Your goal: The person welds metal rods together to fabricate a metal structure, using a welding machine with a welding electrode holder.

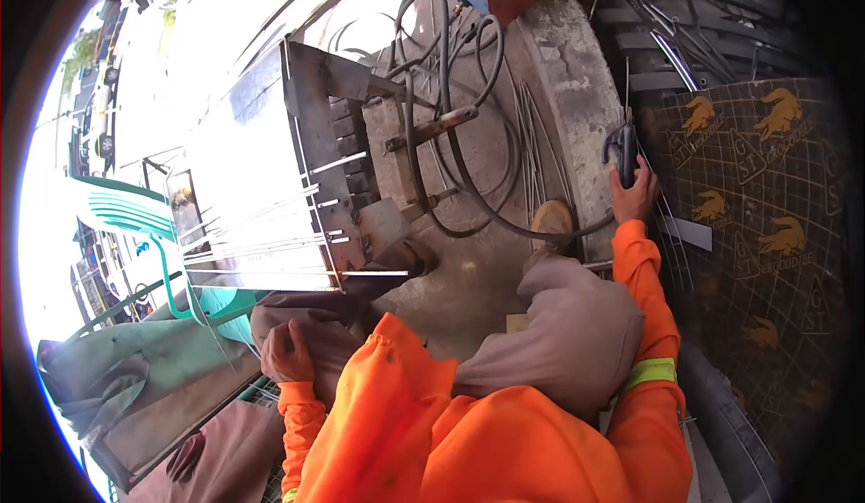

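My right hand (634, 191) is closed round the dark handle of a welding electrode holder (627, 153), above the concrete ledge on the right. A thin rod (627, 84) points away from the holder's jaws. The holder's lower end is hidden by my fingers. My left hand (286, 353) rests by my left knee, its fingers loosely bent and a gap beside the thumb, with nothing visible in it. Ahead of that hand is a metal worktable (311, 124), with several thin metal rods (338, 237) jutting past its edge. The tabletop is washed out by glare.
Thick black cable (446, 133) loops over the floor between my feet and the worktable. A rough concrete ledge (577, 79) runs along the right, beside a dark printed board (748, 187). Metal scrap lies at the upper right. A green plastic chair (126, 205) stands at the left.
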A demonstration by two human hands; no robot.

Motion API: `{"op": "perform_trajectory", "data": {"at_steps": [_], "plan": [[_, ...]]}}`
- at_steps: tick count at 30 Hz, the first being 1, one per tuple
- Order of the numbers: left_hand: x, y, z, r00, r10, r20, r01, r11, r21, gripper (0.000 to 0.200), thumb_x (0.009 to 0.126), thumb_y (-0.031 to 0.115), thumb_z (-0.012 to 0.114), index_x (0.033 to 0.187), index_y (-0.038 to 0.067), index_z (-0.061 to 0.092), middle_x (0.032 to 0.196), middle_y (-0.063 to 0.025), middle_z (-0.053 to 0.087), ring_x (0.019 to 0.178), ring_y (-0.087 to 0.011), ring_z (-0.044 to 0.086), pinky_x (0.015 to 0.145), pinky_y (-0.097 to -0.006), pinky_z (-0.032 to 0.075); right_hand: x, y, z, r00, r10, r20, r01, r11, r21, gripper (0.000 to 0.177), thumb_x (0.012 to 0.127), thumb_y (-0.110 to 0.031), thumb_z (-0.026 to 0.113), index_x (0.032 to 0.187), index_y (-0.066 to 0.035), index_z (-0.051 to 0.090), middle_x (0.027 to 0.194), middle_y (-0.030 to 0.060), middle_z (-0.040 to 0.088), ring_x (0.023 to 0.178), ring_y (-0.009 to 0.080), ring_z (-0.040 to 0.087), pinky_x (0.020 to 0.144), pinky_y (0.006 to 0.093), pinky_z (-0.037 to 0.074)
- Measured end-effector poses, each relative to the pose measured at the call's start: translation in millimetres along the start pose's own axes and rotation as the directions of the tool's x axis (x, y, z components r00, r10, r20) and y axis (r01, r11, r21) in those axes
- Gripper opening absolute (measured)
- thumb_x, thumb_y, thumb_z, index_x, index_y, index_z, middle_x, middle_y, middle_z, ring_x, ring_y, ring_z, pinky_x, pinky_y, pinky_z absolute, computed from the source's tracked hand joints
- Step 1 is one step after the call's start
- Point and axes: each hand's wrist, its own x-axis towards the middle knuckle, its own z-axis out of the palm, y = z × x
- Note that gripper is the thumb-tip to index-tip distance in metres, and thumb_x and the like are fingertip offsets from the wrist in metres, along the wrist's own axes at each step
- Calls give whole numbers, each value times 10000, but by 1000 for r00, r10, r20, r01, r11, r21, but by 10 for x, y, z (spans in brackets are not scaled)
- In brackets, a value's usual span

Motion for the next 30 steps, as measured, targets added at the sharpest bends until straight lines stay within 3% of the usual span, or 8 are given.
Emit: {"op": "perform_trajectory", "data": {"at_steps": [2, 5, 10, 14, 18, 23, 25, 30], "plan": [[9, 5, 9, 1000, 10, -13, -10, 1000, 11, 195, 907, 251, 636, 787, 98, 646, 725, -74, 625, 680, -285, 607, 639, -387, 463, 48, -194, -78, 997, -38, -67, 39, 999, 8, 479, 820, -370, 707, 1209, -112, 601, 1005, 127, 552, 977, 318, 532, 901, 424, 428], [-30, -17, 39, 996, -82, 43, 83, 997, -5, 195, 902, 246, 642, 778, 95, 642, 715, -70, 620, 669, -283, 607, 626, -390, 461, 85, -373, -155, 990, -142, 10, 142, 990, 23, 347, 821, -264, 698, 1128, -120, 623, 966, 110, 568, 922, 317, 537, 863, 426, 436], [-37, -100, 39, 998, 2, -65, -3, 1000, -20, 182, 874, 247, 674, 774, 99, 640, 694, -62, 619, 645, -272, 615, 620, -374, 474, 158, -630, -41, 950, -291, 110, 276, 952, 136, 142, 859, -154, 623, 987, -109, 667, 852, 74, 601, 835, 285, 572, 795, 403, 459], [-37, -98, -39, 995, 18, -98, -23, 998, -54, 141, 847, 223, 688, 778, 107, 647, 686, -47, 624, 642, -260, 618, 626, -367, 480, 278, -813, -276, 939, -286, 188, 254, 951, 179, 161, 887, -164, 600, 1017, -109, 678, 884, 68, 623, 856, 248, 597, 812, 372, 472], [-90, -189, -84, 994, -16, -107, 1, 991, -131, 165, 847, 242, 689, 766, 104, 651, 693, -42, 635, 619, -236, 611, 611, -350, 475, 546, -919, -681, 941, -247, 229, 204, 959, 196, 215, 951, -213, 567, 1095, -90, 669, 935, 46, 613, 781, 165, 591, 711, 303, 490], [-85, -261, -223, 987, -59, -148, 1, 930, -367, 119, 840, 201, 705, 848, 88, 669, 704, -53, 627, 611, -221, 603, 597, -332, 483, 1036, -984, -1328, 920, -367, 136, 319, 905, 280, 301, 982, -282, 553, 1167, -59, 635, 1014, 35, 658, 859, 123, 593, 776, 278, 472], [145, -265, -421, 970, -90, -228, -109, 674, -730, 117, 833, 113, 703, 929, 62, 657, 752, -74, 622, 620, -216, 596, 602, -322, 490, 1094, -1290, -1743, 917, -348, 192, 285, 913, 292, 322, 985, -303, 549, 1172, -55, 632, 994, -5, 620, 830, 94, 525, 776, 252, 439], [1163, -340, -718, 908, 213, -360, -403, 675, -618, 116, 879, 66, 626, 994, 62, 644, 923, -95, 633, 785, -241, 628, 702, -324, 511, 248, -2649, -2869, 872, -366, 326, 252, 905, 342, 315, 981, -321, 550, 1134, -57, 630, 863, -53, 543, 751, 40, 449, 663, 214, 380]]}}
